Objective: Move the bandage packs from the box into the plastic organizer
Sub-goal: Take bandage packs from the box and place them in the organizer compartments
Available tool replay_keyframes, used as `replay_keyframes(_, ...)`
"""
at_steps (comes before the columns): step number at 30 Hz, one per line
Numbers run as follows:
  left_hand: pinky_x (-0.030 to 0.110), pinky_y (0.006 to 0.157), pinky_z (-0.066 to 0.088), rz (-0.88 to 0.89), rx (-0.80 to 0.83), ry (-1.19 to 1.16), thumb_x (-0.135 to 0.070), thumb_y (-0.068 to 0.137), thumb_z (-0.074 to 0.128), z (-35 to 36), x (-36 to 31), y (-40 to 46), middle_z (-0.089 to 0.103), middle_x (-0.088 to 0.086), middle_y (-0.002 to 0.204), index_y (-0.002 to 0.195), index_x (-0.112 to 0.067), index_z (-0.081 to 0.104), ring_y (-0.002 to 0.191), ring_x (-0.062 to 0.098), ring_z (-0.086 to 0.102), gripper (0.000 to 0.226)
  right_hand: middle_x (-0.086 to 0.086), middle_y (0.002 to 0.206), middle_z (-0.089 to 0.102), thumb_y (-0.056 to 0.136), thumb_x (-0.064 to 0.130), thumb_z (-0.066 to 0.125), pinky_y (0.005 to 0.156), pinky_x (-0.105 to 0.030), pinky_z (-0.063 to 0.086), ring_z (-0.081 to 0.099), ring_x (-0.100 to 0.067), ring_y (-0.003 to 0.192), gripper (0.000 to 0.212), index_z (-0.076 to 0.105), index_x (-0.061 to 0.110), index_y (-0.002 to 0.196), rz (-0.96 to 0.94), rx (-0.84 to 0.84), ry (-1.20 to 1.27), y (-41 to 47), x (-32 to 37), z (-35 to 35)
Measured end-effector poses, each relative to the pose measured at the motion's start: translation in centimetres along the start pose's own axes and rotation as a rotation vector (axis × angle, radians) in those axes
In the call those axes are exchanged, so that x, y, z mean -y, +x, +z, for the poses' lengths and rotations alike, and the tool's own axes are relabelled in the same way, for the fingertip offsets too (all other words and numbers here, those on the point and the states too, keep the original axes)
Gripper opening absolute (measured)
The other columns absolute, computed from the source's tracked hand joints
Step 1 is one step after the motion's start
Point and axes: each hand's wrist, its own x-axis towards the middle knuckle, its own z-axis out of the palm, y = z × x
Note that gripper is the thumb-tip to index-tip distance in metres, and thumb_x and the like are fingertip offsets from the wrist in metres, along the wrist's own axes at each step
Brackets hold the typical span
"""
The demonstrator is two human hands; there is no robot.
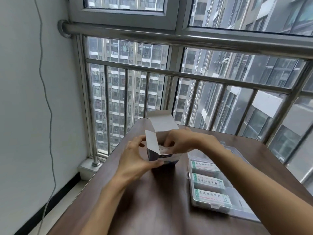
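Note:
A dark blue cardboard box with white flaps open upward stands on the brown table. My left hand grips the box's left side and front. My right hand reaches into the box's open top, its fingertips pinched on white bandage packs that show at the opening. To the right lies the clear plastic organizer, lid open, holding three white-and-green packs in a row. My right forearm hides part of the organizer's far side.
The table stands against a metal railing and window at the back. A white wall with a hanging cable is on the left. The table's left edge drops to the floor.

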Motion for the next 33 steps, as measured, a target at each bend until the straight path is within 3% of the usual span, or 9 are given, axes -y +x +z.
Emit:
replay_keyframes(5, 0.041, 0.092, 0.046, -0.001, 0.029, 0.015, -0.059, 0.044, 0.082, -0.3, 0.3, 0.3, 0.064, -0.016, 0.111, 0.122, -0.038, 0.055, 0.107, 0.011, 0.054, 0.085, 0.004, 0.094, 0.067, 0.089, 0.024, 0.061, 0.076, -0.032, 0.047, 0.057, -0.015, 0.086, 0.016, 0.071, 0.021, 0.102, -0.095, -0.036, 0.388, -0.9, -1.2, -0.2)
replay_keyframes(10, 0.009, 0.075, 0.036, -0.044, 0.038, -0.009, -0.065, 0.035, 0.077, -1.2, -1.2, -0.1, 0.055, -0.032, 0.098, 0.109, -0.045, 0.053, 0.098, -0.007, 0.048, 0.081, -0.002, 0.112, 0.065, 0.091, 0.014, 0.059, 0.073, -0.026, 0.055, 0.060, -0.019, 0.100, 0.027, 0.064, 0.010, 0.117, -0.120, -0.077, 0.648, -1.4, -1.8, -0.3)
replay_keyframes(14, 0.002, 0.068, 0.035, -0.131, 0.114, -0.086, -0.031, 0.053, 0.092, -1.6, -1.3, 0.1, 0.056, -0.028, 0.095, 0.107, -0.036, 0.056, 0.093, -0.010, 0.048, 0.065, 0.000, 0.112, 0.061, 0.093, 0.012, 0.055, 0.067, -0.022, 0.051, 0.055, -0.014, 0.098, 0.023, 0.064, 0.009, 0.114, -0.114, -0.182, 0.632, -1.4, -1.7, -0.4)
replay_keyframes(19, 0.000, 0.068, 0.035, -0.171, 0.101, -0.092, -0.027, 0.057, 0.091, -1.4, -1.0, 0.1, 0.059, -0.021, 0.098, 0.112, -0.027, 0.059, 0.096, -0.002, 0.051, 0.063, 0.006, 0.100, 0.062, 0.094, 0.016, 0.054, 0.077, -0.025, 0.048, 0.055, -0.009, 0.093, 0.015, 0.067, 0.014, 0.101, -0.126, -0.386, 0.713, -1.2, -1.2, -0.3)
replay_keyframes(21, 0.004, 0.072, 0.036, -0.172, 0.088, -0.084, -0.029, 0.058, 0.090, -1.2, -0.8, 0.2, 0.059, -0.017, 0.105, 0.116, -0.028, 0.056, 0.104, 0.004, 0.052, 0.067, 0.006, 0.094, 0.066, 0.094, 0.019, 0.054, 0.071, -0.017, 0.048, 0.059, -0.005, 0.086, 0.014, 0.065, 0.020, 0.103, -0.111, -0.458, 0.892, -1.6, -0.8, -0.6)
replay_keyframes(24, 0.017, 0.081, 0.034, -0.204, 0.087, -0.116, -0.050, 0.047, 0.091, -1.5, -1.4, 0.2, 0.047, -0.013, 0.118, 0.126, -0.037, 0.038, 0.114, 0.009, 0.045, 0.096, 0.004, 0.088, 0.069, 0.092, 0.020, 0.055, 0.077, -0.021, 0.050, 0.062, -0.007, 0.081, 0.014, 0.062, 0.028, 0.100, -0.098, -0.387, 1.172, -3.2, -0.9, -0.6)
replay_keyframes(27, 0.022, 0.089, 0.037, -0.138, -0.019, -0.160, -0.071, 0.041, 0.074, -1.9, -3.2, 0.2, 0.037, -0.015, 0.126, 0.142, -0.040, 0.024, 0.111, 0.006, 0.042, 0.117, 0.000, 0.088, 0.066, 0.092, 0.015, 0.051, 0.079, -0.025, 0.051, 0.061, -0.009, 0.078, 0.018, 0.060, 0.020, 0.107, -0.114, -0.214, 1.341, -5.1, -1.7, -0.1)
replay_keyframes(31, 0.006, 0.068, 0.042, 0.122, -0.330, -0.275, -0.058, 0.077, 0.053, -0.5, -7.1, 0.4, 0.055, -0.012, 0.100, 0.113, -0.031, 0.051, 0.086, -0.009, 0.053, 0.046, -0.005, 0.085, 0.066, 0.094, 0.001, 0.042, 0.067, -0.020, 0.049, 0.058, -0.012, 0.074, 0.023, 0.054, 0.009, 0.113, -0.088, -0.103, 1.571, -7.2, -3.7, 1.1)
replay_keyframes(33, 0.010, 0.061, 0.041, 0.098, -0.206, -0.180, -0.053, 0.086, 0.047, 0.4, -9.0, 0.8, 0.059, -0.012, 0.093, 0.102, -0.036, 0.053, 0.080, -0.005, 0.057, 0.024, -0.007, 0.087, 0.065, 0.093, -0.001, 0.042, 0.065, -0.018, 0.048, 0.057, -0.012, 0.074, 0.026, 0.052, 0.005, 0.116, -0.082, -0.080, 1.623, -8.3, -4.7, 1.6)
